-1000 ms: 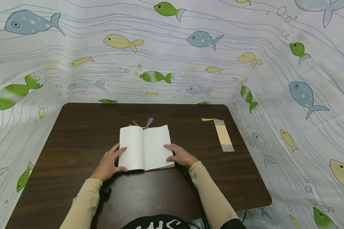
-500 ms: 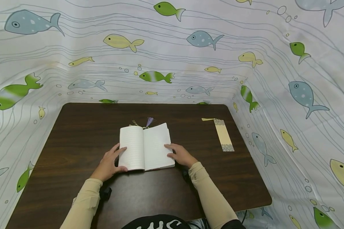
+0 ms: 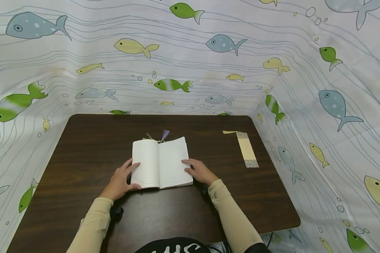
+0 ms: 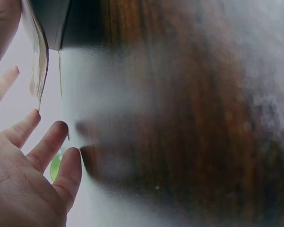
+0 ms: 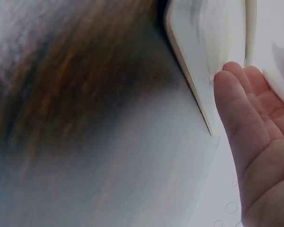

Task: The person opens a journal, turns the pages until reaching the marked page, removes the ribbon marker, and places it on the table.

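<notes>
An open notebook (image 3: 174, 163) lies on the dark wooden table, with lined pages on its left side. My left hand (image 3: 120, 179) lies at the left edge; its thumb and a finger rest on the left page. In the left wrist view the other fingers of my left hand (image 4: 33, 165) are spread and fairly straight beside the book's edge. At the opposite edge my right hand (image 3: 202, 172) touches the right page with thumb and finger. The fingertips of my right hand (image 5: 258, 127) meet the page edges in the right wrist view; its thumb is hidden there.
Right of the notebook lies a yellow bookmark (image 3: 247, 149) with a tassel and patterned ends. A purple tassel (image 3: 165, 134) and some gold strands stick out above the notebook. A fish-patterned curtain (image 3: 190, 63) surrounds the table (image 3: 92, 147).
The upper right corner of the right page has risen a little and then dropped slightly. My right thumb has shifted slightly right, toward the page edge. My left hand has not visibly moved.
</notes>
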